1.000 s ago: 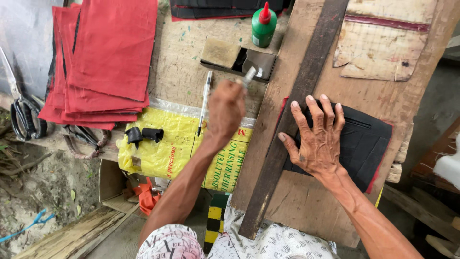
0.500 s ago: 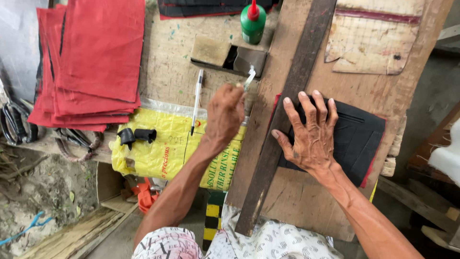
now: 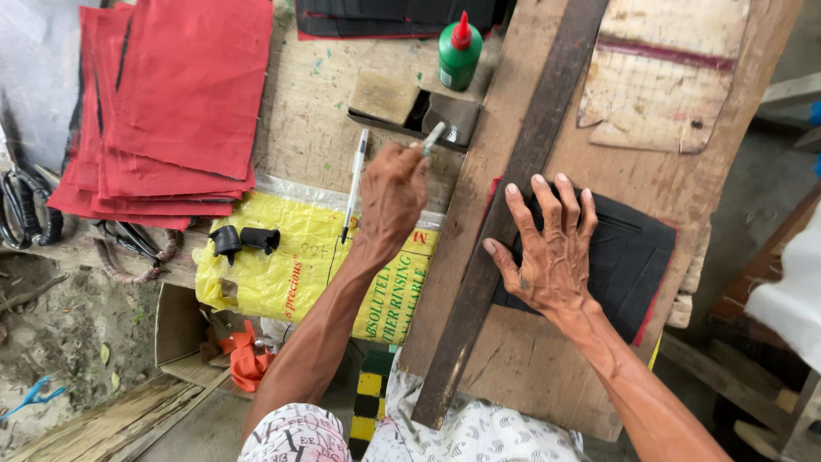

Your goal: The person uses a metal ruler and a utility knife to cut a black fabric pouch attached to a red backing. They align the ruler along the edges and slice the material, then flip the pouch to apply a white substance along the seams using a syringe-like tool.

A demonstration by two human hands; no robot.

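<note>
A small brush [image 3: 434, 137] is being pinched in the left hand [image 3: 392, 192]. The black piece [image 3: 629, 261], at three o'clock from it, is being pressed flat under the right hand [image 3: 552, 248]. Glue may be dripped on the tabletop [image 3: 316, 128].

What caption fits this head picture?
Right hand presses black piece on board; left hand holds small brush.

A stack of red sheets [image 3: 175, 103] is laid at the left of the bench [image 3: 312, 128]. A green glue bottle [image 3: 459, 56] with a red cap is placed upright near the far edge. A white pen [image 3: 353, 184] is seen partly on a yellow plastic bag [image 3: 291, 265], where two small black pieces [image 3: 244, 240] are also found.
</note>
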